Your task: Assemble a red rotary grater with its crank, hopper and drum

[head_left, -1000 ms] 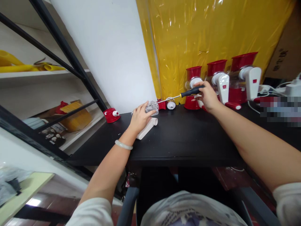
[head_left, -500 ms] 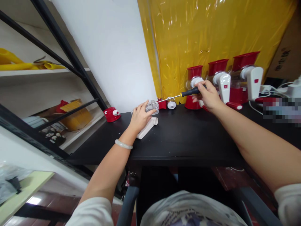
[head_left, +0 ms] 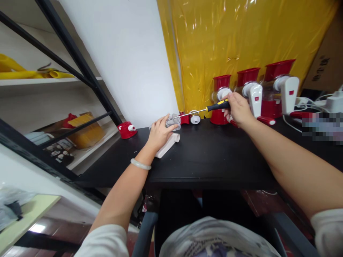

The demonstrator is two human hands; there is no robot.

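Observation:
My left hand [head_left: 161,132] grips a clear plastic housing [head_left: 175,121] lying on its side on the black table, its open end turned to the right. In my right hand [head_left: 238,108] is the black and yellow handle of a screwdriver [head_left: 217,105]. Its long metal shaft points left, with the tip inside the housing's opening; what the tip touches cannot be made out. A white crank handle [head_left: 168,145] lies on the table just below my left hand. Behind the shaft sit a small red part [head_left: 184,118] and a round white-faced drum [head_left: 195,118].
Several red-and-clear rotary graters [head_left: 221,100] with white cranks stand along the back right. A red base [head_left: 127,130] sits at the table's left end beside a black-framed shelf [head_left: 99,89]. White cables and a power adapter [head_left: 334,101] lie at the far right.
My right hand has shifted its fingers on the screwdriver handle, which has turned so more yellow shows. My left hand and the housing have stayed in place.

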